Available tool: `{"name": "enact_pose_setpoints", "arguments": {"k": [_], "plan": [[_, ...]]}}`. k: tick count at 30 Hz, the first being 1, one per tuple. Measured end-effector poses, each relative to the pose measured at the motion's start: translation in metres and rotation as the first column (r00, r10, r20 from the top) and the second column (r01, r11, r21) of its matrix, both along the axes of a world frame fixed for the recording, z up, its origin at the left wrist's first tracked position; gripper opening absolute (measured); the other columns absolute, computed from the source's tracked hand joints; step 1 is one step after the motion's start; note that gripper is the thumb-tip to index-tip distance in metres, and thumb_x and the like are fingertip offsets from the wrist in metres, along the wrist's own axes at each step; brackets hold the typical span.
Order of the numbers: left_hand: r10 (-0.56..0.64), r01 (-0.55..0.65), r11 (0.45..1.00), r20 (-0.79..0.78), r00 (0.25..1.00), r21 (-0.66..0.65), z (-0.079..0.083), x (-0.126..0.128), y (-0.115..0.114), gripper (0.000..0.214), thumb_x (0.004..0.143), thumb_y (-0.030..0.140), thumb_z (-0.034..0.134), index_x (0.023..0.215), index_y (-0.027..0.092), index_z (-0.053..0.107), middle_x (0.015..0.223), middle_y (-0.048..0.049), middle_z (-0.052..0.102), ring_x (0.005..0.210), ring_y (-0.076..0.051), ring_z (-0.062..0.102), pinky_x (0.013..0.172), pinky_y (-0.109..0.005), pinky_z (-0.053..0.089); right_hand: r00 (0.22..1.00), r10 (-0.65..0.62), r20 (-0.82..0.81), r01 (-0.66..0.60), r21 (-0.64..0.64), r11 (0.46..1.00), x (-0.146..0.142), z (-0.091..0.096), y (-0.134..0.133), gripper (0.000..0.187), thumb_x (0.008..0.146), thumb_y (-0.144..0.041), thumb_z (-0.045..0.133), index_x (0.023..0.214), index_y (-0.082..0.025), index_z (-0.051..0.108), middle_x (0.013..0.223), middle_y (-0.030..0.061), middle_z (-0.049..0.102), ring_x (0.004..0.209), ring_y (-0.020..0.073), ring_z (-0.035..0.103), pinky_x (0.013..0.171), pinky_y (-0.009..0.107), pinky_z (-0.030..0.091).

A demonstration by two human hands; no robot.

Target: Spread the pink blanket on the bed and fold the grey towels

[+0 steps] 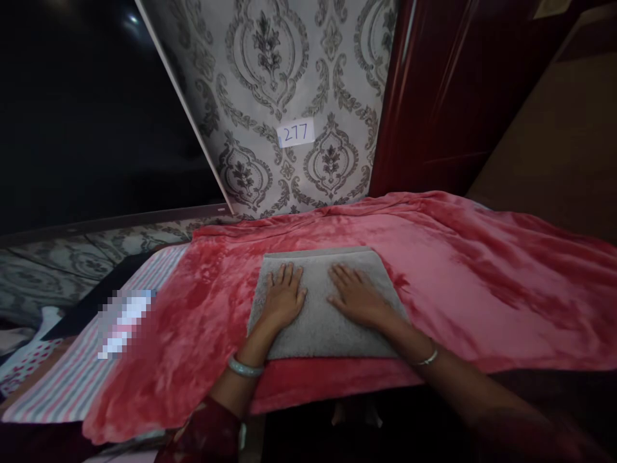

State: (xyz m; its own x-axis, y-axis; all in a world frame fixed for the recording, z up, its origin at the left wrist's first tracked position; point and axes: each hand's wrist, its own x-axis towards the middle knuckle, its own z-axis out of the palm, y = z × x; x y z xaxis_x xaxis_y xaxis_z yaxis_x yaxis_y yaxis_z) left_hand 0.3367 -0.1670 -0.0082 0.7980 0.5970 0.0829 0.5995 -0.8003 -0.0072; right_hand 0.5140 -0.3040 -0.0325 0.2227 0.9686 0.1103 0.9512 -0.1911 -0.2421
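A grey folded towel (321, 331) lies flat on a red plush blanket (193, 341), its folded layers showing along the far edge. My left hand (284, 296) rests palm down on the towel's left half, fingers spread and pointing away from me. On the right half lies my right hand (359, 296), also flat, with its fingers angled up and to the left. Bare grey cloth separates the two hands. Neither hand grips anything.
A striped cloth (62, 386) lies left of the blanket, beside a pixelated patch. A large dark screen (96, 109) stands at the back left. Patterned wallpaper bears a paper label (295, 132) reading 277. A dark red glossy panel (434, 96) rises at the back right.
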Motion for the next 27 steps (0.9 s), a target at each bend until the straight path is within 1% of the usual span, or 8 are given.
{"name": "enact_pose_setpoints", "arguments": {"k": [4,7,9,13,17,20,23,27], "plan": [[-0.01,0.01,1.0,0.008,1.0,0.002,-0.001,0.001,0.002,0.06,0.102,0.039,0.037,0.159,0.02,0.032,0.167,-0.0126,0.025,0.155,-0.031,0.02,0.123,-0.061,0.017,0.976,-0.213,-0.033,0.213,-0.022,0.977,0.049,-0.015,-0.035,0.077,0.098,-0.055,0.037,0.161,-0.013,0.026,0.167,0.0129,0.014,0.155,0.0294,0.011,0.123,0.057,0.014],[-0.01,0.01,1.0,0.021,1.0,0.003,-0.002,0.002,0.003,0.061,0.101,0.039,0.037,0.159,0.02,0.032,0.166,-0.0129,0.027,0.154,-0.031,0.022,0.123,-0.061,0.018,0.957,-0.282,-0.069,0.279,-0.057,0.959,0.071,-0.02,-0.055,0.076,0.098,-0.055,0.035,0.162,-0.016,0.024,0.167,0.0125,0.016,0.154,0.0298,0.015,0.122,0.059,0.02],[-0.003,0.003,1.0,0.018,1.0,-0.01,-0.001,0.003,0.003,0.062,0.101,0.039,0.037,0.159,0.019,0.031,0.166,-0.0136,0.027,0.154,-0.031,0.022,0.123,-0.061,0.017,0.948,-0.313,-0.064,0.307,-0.086,0.948,0.078,-0.015,-0.06,0.075,0.097,-0.053,0.036,0.161,-0.015,0.026,0.166,0.0137,0.019,0.153,0.0311,0.016,0.121,0.06,0.021],[0.014,-0.013,1.0,0.03,0.999,-0.021,0.0,0.003,0.002,0.062,0.1,0.038,0.037,0.159,0.017,0.032,0.166,-0.0137,0.027,0.154,-0.031,0.022,0.123,-0.059,0.018,0.962,-0.27,-0.029,0.271,0.015,0.963,0.06,0.013,-0.036,0.07,0.097,-0.045,0.038,0.159,-0.013,0.032,0.166,0.0148,0.019,0.154,0.0333,0.013,0.121,0.06,0.02],[0.018,-0.018,1.0,0.035,0.999,-0.008,0.003,0.002,0.001,0.063,0.1,0.038,0.037,0.158,0.015,0.031,0.166,-0.0142,0.027,0.154,-0.031,0.023,0.123,-0.059,0.018,1.0,-0.013,-0.024,0.014,0.033,0.999,0.007,0.036,0.017,0.068,0.097,-0.038,0.039,0.159,-0.012,0.03,0.164,0.0158,0.024,0.153,0.0305,0.019,0.123,0.054,0.019],[0.015,-0.015,1.0,0.027,1.0,0.005,0.004,0.002,0.002,0.062,0.1,0.037,0.037,0.158,0.014,0.033,0.165,-0.0153,0.027,0.154,-0.031,0.024,0.123,-0.059,0.02,0.996,0.09,-0.017,-0.09,-0.023,0.996,-0.012,0.036,0.044,0.068,0.098,-0.041,0.04,0.159,-0.012,0.03,0.163,0.015,0.025,0.153,0.0287,0.019,0.123,0.054,0.018],[0.004,-0.005,1.0,0.04,0.999,0.022,0.002,0.002,0.004,0.062,0.099,0.036,0.037,0.157,0.015,0.035,0.164,-0.016,0.03,0.153,-0.031,0.025,0.122,-0.06,0.021,1.0,0.021,0.011,-0.02,-0.018,1.0,0.008,0.023,0.044,0.07,0.1,-0.05,0.039,0.158,-0.01,0.034,0.163,0.0158,0.026,0.153,0.029,0.02,0.124,0.053,0.016],[-0.011,0.009,1.0,0.066,0.998,0.03,-0.002,0.003,0.007,0.061,0.099,0.035,0.039,0.157,0.016,0.036,0.163,-0.0165,0.032,0.152,-0.032,0.028,0.121,-0.06,0.022,0.974,-0.224,0.016,0.225,-0.014,0.974,0.062,0.009,0.018,0.07,0.101,-0.049,0.037,0.157,-0.009,0.033,0.163,0.0171,0.024,0.152,0.0298,0.02,0.123,0.055,0.017]]}}
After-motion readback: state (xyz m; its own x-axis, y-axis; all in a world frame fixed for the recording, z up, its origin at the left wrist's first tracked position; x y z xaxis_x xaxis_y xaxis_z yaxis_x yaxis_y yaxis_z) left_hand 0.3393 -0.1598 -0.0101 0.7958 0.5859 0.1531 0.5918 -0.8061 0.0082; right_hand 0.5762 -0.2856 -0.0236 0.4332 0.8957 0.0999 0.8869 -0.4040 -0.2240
